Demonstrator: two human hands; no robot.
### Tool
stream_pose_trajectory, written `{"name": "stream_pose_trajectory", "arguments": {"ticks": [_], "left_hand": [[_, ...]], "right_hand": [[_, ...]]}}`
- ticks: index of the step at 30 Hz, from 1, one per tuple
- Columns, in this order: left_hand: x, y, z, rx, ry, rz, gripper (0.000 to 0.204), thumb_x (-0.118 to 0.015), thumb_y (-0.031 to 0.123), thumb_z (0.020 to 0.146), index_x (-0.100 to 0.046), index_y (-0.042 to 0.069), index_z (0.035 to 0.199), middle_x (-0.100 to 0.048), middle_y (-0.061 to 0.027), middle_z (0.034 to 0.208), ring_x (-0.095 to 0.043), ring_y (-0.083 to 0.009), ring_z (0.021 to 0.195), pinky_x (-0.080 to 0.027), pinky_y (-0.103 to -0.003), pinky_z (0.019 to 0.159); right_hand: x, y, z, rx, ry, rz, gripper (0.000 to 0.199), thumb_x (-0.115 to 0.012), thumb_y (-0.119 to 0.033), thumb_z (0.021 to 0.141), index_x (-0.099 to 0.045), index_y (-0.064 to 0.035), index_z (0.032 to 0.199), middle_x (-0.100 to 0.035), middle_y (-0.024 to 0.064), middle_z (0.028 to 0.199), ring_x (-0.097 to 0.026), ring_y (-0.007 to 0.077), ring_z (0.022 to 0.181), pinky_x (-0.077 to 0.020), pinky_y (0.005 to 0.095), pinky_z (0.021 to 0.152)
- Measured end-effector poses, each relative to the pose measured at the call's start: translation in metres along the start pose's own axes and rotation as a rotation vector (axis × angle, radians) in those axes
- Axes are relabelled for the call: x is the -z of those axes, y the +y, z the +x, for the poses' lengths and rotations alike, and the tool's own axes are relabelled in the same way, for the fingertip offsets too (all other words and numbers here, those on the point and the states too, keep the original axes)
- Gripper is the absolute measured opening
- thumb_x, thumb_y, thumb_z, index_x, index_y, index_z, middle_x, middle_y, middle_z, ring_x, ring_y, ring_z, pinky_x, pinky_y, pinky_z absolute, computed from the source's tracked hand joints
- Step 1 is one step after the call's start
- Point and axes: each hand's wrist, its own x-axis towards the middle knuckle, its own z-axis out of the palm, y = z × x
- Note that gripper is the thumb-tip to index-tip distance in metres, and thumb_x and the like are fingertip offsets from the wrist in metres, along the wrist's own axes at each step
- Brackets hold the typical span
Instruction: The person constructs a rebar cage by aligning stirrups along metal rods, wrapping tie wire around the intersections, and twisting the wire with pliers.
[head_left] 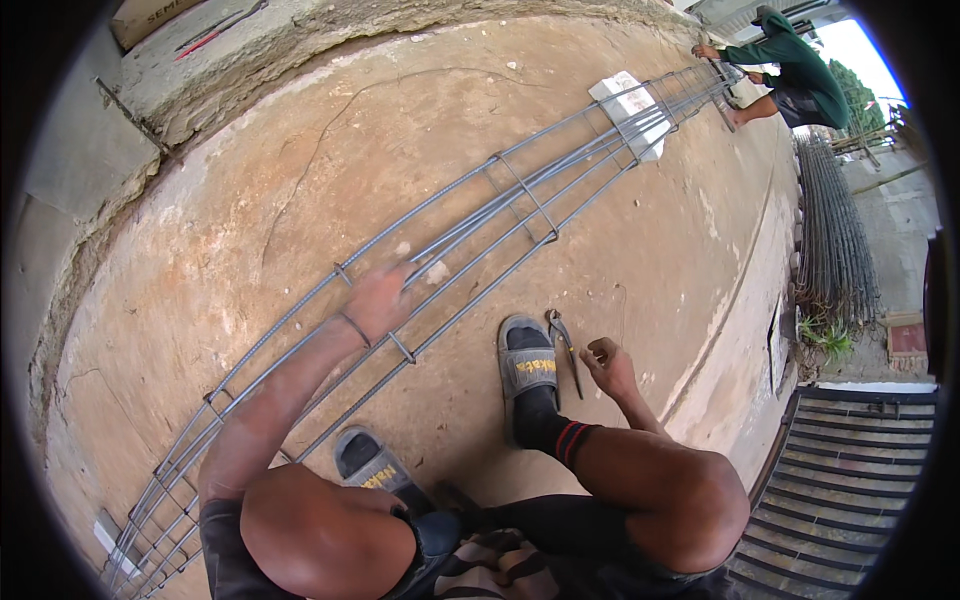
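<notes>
A long cage of steel reinforcing bars (525,192) with square stirrups runs diagonally across the ground before me. My left hand (380,302) reaches in among its bars, close to a stirrup; motion blur hides how the fingers lie. Lower right, my right hand (610,368) hovers over the ground with its fingers curled in. Whatever it may hold is too small to make out. Just left of that hand, pincers (565,350) lie on the ground beside my sandal (530,370).
A white block (622,90) sits under the cage's far part. Beyond it, a person in a green top (805,75) crouches at the cage's far end. Bundled bars (835,230) stand at right, above a dark metal grating (850,480). A rough concrete ledge (230,75) borders the upper left.
</notes>
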Motion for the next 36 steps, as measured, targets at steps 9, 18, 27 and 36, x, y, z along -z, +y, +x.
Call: {"name": "stream_pose_trajectory", "arguments": {"ticks": [9, 18, 27, 36], "left_hand": [[0.04, 0.025, 0.032, -0.184, -0.168, 0.262, 0.027, -0.062, 0.016, 0.082, -0.061, -0.002, 0.102, -0.056, -0.0238, 0.102, -0.061, -0.0393, 0.092, -0.051, -0.046, 0.079], [-0.036, 0.043, 0.064, 0.034, -0.132, 0.709, 0.03, -0.061, 0.01, 0.079, -0.056, -0.005, 0.105, -0.055, -0.0199, 0.101, -0.06, -0.0337, 0.092, -0.053, -0.043, 0.079], [-0.063, 0.055, 0.054, 0.14, 0.056, 0.671, 0.029, -0.058, 0.006, 0.078, -0.054, -0.003, 0.105, -0.056, -0.0186, 0.097, -0.06, -0.0348, 0.09, -0.052, -0.044, 0.071], [-0.053, 0.063, 0.065, 0.558, 0.106, 0.027, 0.026, -0.063, 0.018, 0.077, -0.068, 0.006, 0.099, -0.068, -0.0211, 0.085, -0.068, -0.0336, 0.082, -0.052, -0.041, 0.071]], "right_hand": [[0.038, 0.123, 0.069, -0.255, 0.217, -0.021, 0.048, -0.073, -0.043, 0.083, -0.065, 0.001, 0.102, -0.069, 0.0209, 0.094, -0.068, 0.0294, 0.086, -0.0526, 0.0381, 0.075], [0.007, 0.056, 0.11, -0.154, 0.425, 0.313, 0.027, -0.069, -0.027, 0.089, -0.064, -0.0017, 0.095, -0.067, 0.0111, 0.076, -0.064, 0.0198, 0.068, -0.0497, 0.0317, 0.066], [-0.05, -0.105, 0.117, 0.08, -0.512, 1.206, 0.036, -0.064, -0.029, 0.095, -0.059, 0.0026, 0.113, -0.069, 0.0087, 0.097, -0.062, 0.0121, 0.08, -0.0497, 0.026, 0.071], [-0.042, -0.138, 0.111, -0.313, -0.631, 1.619, 0.033, -0.05, -0.036, 0.101, -0.052, -0.0023, 0.098, -0.066, 0.0151, 0.093, -0.069, 0.0265, 0.091, -0.0561, 0.0347, 0.081]]}}
